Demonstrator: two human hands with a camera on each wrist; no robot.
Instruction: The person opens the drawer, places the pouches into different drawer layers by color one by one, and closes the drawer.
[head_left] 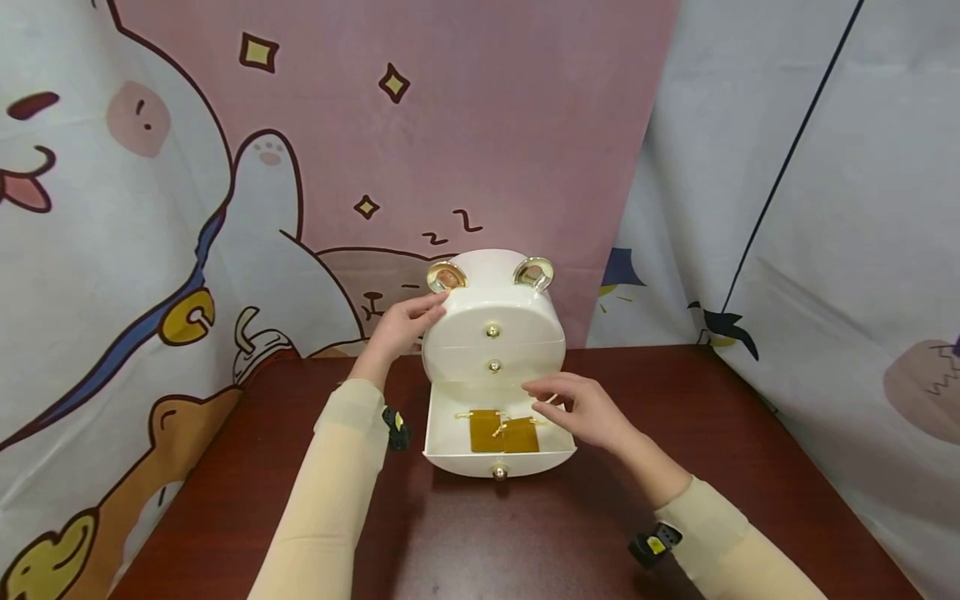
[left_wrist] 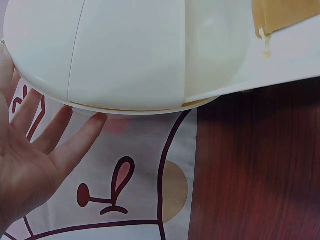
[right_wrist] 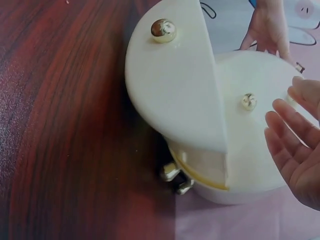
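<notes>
A white bear-shaped jewelry box (head_left: 492,333) with gold ears and round gold knobs stands on the table, its bottom drawer (head_left: 446,433) pulled out. Two mustard-brown drawstring pouches (head_left: 486,432) with pale cords lie side by side in that drawer, one slightly overlapping the other. My left hand (head_left: 405,327) rests against the upper left side of the box; its fingers (left_wrist: 80,140) touch the curved edge in the left wrist view. Over the right part of the drawer hovers my right hand (head_left: 588,410), fingers relaxed, and the right wrist view shows nothing in it.
The box stands toward the back of a dark reddish-brown table (head_left: 480,533). Behind it hangs a pink and white cartoon cloth (head_left: 525,125), with more cloth along both sides. Each wrist wears a black strap device (head_left: 655,543).
</notes>
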